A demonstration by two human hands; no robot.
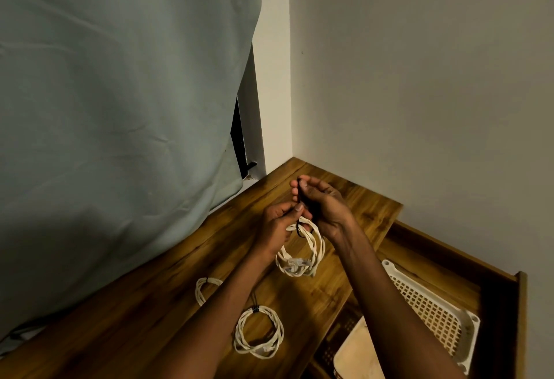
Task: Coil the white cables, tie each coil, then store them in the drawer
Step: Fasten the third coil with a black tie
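1 white cable coil [301,254], centre frame, hangs above the surface [168,297]. Black tie [299,213] runs upright from coil top. Left hand [277,224] fingers pinch coil and tie below; right hand [322,206] fingers pinch tie's upper end.

A large grey-green cloth [120,108] hangs across the left side, creased, its lower edge draping down onto the far left part of a wooden tabletop [144,312]. Behind its right edge a narrow dark gap [238,135] shows against a white wall [419,78], which turns a corner at the far end of the tabletop. To the right, below the tabletop, a white plastic tray [434,312] with a lattice bottom lies tilted. Near it, lower down, sits a pale beige object [356,354], only partly in view, beside a dark perforated surface [338,336].
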